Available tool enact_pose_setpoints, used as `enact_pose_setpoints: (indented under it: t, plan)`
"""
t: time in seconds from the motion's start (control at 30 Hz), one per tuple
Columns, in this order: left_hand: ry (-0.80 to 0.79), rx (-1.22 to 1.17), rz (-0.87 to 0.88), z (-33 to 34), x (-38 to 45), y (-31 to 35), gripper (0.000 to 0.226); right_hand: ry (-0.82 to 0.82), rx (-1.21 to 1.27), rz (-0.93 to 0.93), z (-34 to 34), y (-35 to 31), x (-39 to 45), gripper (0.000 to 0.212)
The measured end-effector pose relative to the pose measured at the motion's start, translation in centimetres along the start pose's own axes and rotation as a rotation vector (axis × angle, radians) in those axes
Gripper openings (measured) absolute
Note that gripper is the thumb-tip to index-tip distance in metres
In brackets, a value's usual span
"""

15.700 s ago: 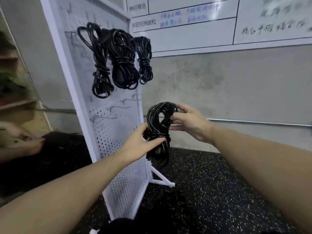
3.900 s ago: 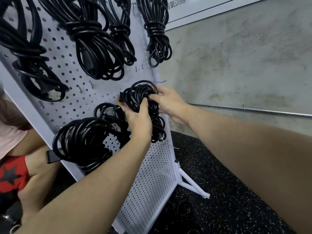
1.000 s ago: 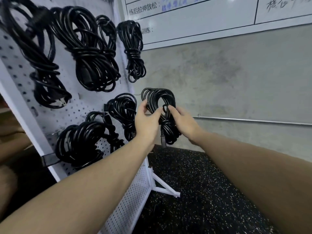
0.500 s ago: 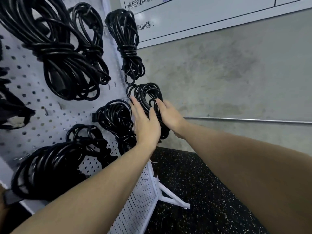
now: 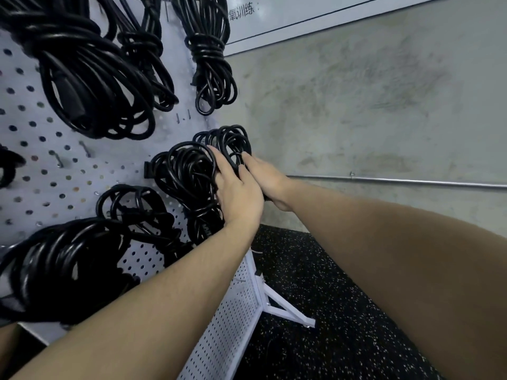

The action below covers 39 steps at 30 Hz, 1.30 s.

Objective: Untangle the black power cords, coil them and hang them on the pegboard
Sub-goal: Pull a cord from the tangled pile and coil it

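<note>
Eight coiled black cords point(image 5: 189, 185) are counted on one white pegboard point(image 5: 55, 171); two hands point(image 5: 238, 193) are seen.

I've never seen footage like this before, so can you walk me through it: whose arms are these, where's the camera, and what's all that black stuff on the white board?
There is no machine here: the arms belong to a person wearing a wide-angle camera on the head, so you look forward and down along them.

The white pegboard stands upright on a dark speckled floor beside a grey wall. The black stuff is coiled power cords hung on it, such as the bundle at the top.

The left hand and right hand lie with straight fingers against the coil at the board's right edge, apparently settling it in place. Its hook is hidden.
</note>
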<state>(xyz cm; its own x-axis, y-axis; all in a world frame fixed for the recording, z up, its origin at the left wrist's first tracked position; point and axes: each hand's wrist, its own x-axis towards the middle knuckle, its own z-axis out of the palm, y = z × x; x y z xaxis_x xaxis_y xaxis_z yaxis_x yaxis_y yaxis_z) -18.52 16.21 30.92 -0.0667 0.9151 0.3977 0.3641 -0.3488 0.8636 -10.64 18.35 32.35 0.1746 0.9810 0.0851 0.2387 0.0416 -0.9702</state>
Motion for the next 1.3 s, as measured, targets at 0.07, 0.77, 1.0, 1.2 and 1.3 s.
enact_pose_setpoints:
  t: [0.07, 0.77, 1.0, 1.2, 1.3]
  plan:
    - [-0.029, 0.011, 0.003, -0.2, -0.6, -0.2, 0.065, -0.009, -0.020, 0.037, -0.2, 0.2, -0.8, 0.061]
    - [-1.116, 0.356, -0.208, -3.1, -13.8, -15.9, 0.043, -0.061, -0.398, 0.500, -1.5, 16.1, -17.2, 0.040]
    - [-1.220, 0.572, -0.317, -0.2, -14.5, -26.2, 0.053, -0.340, -0.567, 0.645, 1.9, 27.2, -14.7, 0.037]
    - [-1.236, 0.671, -0.415, 4.9, -14.7, -35.0, 0.076, -0.447, -0.572, 0.732, 3.9, 35.5, -12.3, 0.036]
    - [-1.216, 0.697, -0.409, 7.0, -14.5, -38.1, 0.085, -0.469, -0.559, 0.766, 4.4, 38.4, -11.4, 0.037]
